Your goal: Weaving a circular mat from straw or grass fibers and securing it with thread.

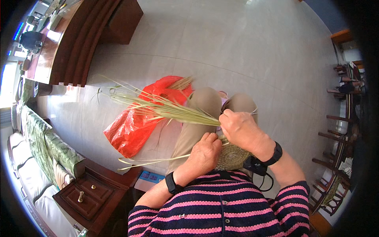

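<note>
A round woven straw piece (232, 155) rests in my lap, partly covered by both hands. My left hand (205, 149) is closed at its upper left edge, gripping pale straw strands (157, 161) that trail out to the left. Above and to the right, my right hand (239, 127) holds the narrow end of a bundle of green-yellow straw (177, 112), which fans out leftward over my knee. Beneath the bundle, a red plastic bag (133, 130) lies on the floor, with more cut straw (181, 83) at its top opening. The fingertips are partly hidden.
A dark wooden cabinet with knobs (88, 195) is at the lower left, near a sofa with green patterned covers (38, 130). A large wooden desk (80, 38) stands at the upper left. Wooden chairs (334, 189) line the right side. A black device with a cord (255, 166) sits by my waist.
</note>
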Motion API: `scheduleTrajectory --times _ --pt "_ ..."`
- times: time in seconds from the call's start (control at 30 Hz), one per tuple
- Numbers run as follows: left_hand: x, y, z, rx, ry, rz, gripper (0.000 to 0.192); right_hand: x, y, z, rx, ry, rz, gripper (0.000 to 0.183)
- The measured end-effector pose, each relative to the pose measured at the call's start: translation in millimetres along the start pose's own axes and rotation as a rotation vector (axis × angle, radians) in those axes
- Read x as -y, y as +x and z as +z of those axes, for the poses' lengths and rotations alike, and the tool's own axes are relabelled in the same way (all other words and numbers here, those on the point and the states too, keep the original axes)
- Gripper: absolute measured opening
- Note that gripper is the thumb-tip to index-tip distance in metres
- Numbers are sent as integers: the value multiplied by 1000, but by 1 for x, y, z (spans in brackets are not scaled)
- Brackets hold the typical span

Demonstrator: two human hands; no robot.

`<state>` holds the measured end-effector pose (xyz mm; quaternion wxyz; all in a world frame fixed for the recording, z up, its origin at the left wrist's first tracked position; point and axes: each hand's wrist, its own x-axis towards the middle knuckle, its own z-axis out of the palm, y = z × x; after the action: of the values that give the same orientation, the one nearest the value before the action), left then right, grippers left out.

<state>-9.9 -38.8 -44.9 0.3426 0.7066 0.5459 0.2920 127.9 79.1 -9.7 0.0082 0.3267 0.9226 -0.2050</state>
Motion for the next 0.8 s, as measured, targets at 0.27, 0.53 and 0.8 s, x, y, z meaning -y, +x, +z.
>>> scheduleTrajectory --times 0.27,0.53,0.8 --pt "14 -3 9 30 -50 -6 6 -12 -7 1 -319 411 28 8" --pt "5 -4 -30 -117 5 -124 4 -8 -24 25 -397 1148 550 5" --pt "-21 50 -97 94 337 -24 7 1 -22 13 -298 1283 556 12"
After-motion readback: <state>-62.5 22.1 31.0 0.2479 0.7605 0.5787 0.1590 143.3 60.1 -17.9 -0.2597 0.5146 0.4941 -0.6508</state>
